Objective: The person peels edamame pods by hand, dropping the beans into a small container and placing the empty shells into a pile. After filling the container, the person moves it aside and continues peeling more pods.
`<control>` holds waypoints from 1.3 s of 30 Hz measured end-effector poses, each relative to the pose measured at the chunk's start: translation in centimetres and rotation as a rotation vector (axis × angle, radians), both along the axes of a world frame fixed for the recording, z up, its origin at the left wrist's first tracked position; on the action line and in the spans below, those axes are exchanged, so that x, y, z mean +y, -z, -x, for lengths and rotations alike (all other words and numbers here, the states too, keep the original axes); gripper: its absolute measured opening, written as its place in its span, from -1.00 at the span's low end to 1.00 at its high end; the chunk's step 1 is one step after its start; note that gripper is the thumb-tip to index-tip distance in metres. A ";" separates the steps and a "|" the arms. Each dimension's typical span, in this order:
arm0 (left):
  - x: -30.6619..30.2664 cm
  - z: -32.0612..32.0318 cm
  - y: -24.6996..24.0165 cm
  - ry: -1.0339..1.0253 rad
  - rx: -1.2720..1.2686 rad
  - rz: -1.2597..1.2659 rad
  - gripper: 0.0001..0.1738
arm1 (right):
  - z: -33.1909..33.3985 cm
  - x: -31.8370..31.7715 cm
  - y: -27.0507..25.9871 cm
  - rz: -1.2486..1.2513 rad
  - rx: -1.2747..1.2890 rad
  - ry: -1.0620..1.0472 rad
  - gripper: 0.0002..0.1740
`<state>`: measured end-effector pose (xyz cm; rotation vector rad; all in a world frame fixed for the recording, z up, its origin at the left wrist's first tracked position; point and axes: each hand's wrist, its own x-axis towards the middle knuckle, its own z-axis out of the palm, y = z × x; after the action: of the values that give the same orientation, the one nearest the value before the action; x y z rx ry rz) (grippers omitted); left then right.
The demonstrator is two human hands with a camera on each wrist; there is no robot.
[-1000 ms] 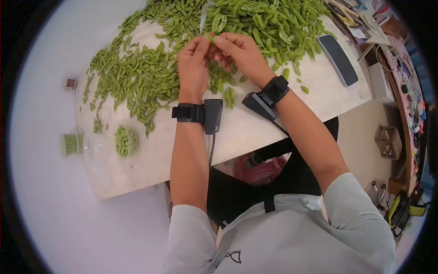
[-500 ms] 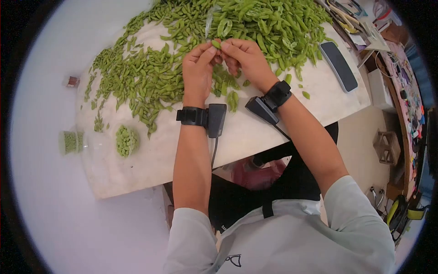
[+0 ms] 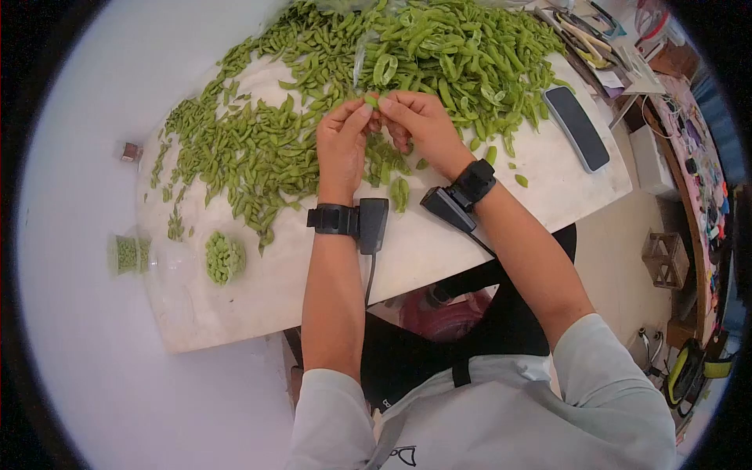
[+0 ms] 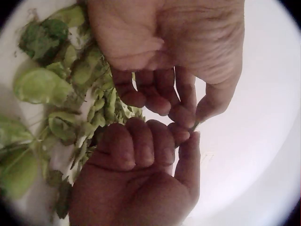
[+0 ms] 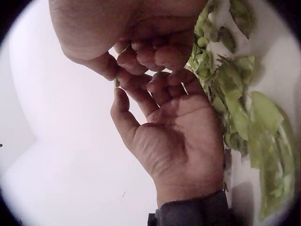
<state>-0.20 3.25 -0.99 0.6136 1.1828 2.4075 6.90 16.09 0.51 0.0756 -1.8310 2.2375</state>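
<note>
In the head view, the left hand (image 3: 342, 153) and right hand (image 3: 429, 129) meet at the near edge of the pod heap (image 3: 470, 59). Fingertips of both hands pinch one small green pod (image 3: 371, 101), thumbs towards each other. Seen close up, the pod (image 4: 195, 126) is mostly covered by fingertips in the left wrist view; only a sliver of the pod (image 5: 116, 83) shows in the right wrist view. The other fingers curl loosely. Smaller pods (image 3: 266, 149) spread to the left, and a split pod (image 3: 399, 193) lies below the hands.
A clear container of shelled beans (image 3: 224, 258) stands at the left of the white table (image 3: 274, 301). Beside it, a second clear container (image 3: 129, 254) holds green beans. The phone (image 3: 576, 128) lies at the right, below some tools (image 3: 583, 39).
The head view has shifted, so table and hands appear lower. The hands stay together around a pod, and less of it shows between the fingertips than half a second ago.
</note>
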 end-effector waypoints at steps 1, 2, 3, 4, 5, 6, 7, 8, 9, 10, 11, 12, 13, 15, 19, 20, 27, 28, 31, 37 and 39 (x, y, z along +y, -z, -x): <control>0.0 -0.2 0.1 -0.004 0.002 0.005 -0.80 | 0.1 0.0 0.0 0.004 0.013 0.003 -0.66; -0.1 -0.3 0.2 0.008 0.000 -0.007 -0.81 | -0.1 -0.1 0.2 0.009 0.026 0.006 -0.66; -0.2 -0.4 0.2 0.017 -0.001 -0.019 -0.81 | -0.2 -0.2 0.3 0.015 0.021 0.005 -0.66; -0.2 -0.2 0.0 0.023 0.006 -0.038 -0.81 | -0.1 -0.2 0.3 0.015 0.024 0.000 -0.66; -0.1 0.0 -0.1 0.015 0.001 -0.035 -0.82 | 0.2 -0.1 0.3 0.013 0.028 -0.006 -0.66; -0.1 0.0 -0.1 0.008 -0.010 -0.029 -0.82 | 0.3 -0.2 0.1 0.018 0.025 -0.004 -0.66; -0.2 -0.1 0.0 0.003 -0.024 -0.019 -0.82 | 0.2 -0.3 0.0 0.026 0.018 0.001 -0.66; -0.2 -0.1 0.1 -0.001 -0.017 -0.023 -0.82 | 0.0 -0.4 0.1 0.038 0.008 0.008 -0.66; -0.1 -0.1 0.1 -0.003 -0.011 -0.025 -0.82 | -0.2 -0.4 0.1 0.020 0.001 0.005 -0.65; -0.1 -0.1 0.1 -0.005 -0.003 -0.030 -0.81 | -0.2 -0.3 0.0 -0.001 -0.005 0.001 -0.65; -0.1 -0.2 0.1 0.003 -0.005 -0.031 -0.81 | -0.2 -0.2 -0.1 -0.024 -0.010 -0.004 -0.64; -0.1 -0.2 0.1 0.011 -0.005 -0.032 -0.80 | -0.2 -0.2 -0.1 -0.019 -0.014 -0.006 -0.65; -0.2 -0.2 0.1 0.018 -0.004 -0.034 -0.80 | -0.2 -0.1 0.0 -0.016 -0.016 -0.009 -0.65; -0.3 0.0 0.1 0.029 -0.003 -0.030 -0.81 | -0.1 -0.1 0.1 -0.024 -0.010 -0.009 -0.65; -0.3 0.1 0.5 0.018 -0.001 -0.050 -0.83 | 0.1 -0.1 0.4 -0.064 0.010 0.009 -0.66; -0.3 0.0 0.5 0.015 0.002 -0.044 -0.84 | 0.2 -0.2 0.5 -0.072 0.012 0.016 -0.66; -0.5 0.4 0.9 -0.027 0.053 0.031 -0.86 | 0.3 -0.1 0.7 -0.141 -0.007 0.059 -0.67; -0.4 0.4 0.9 -0.037 0.058 0.042 -0.86 | 0.3 -0.1 0.7 -0.144 -0.015 0.066 -0.66; -0.4 0.2 0.8 -0.037 0.091 0.046 -0.89 | 0.2 -0.1 0.5 -0.159 -0.036 0.079 -0.65; -0.3 0.1 0.6 -0.062 0.118 0.085 -0.91 | 0.2 -0.2 0.5 -0.196 -0.026 0.099 -0.65; -0.2 0.1 0.6 -0.064 0.104 0.061 -0.92 | 0.3 -0.2 0.6 -0.202 -0.008 0.107 -0.65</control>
<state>-0.29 3.05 -1.63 0.6991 1.3333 2.4077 6.61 15.88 -0.12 0.0045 -2.0104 1.9802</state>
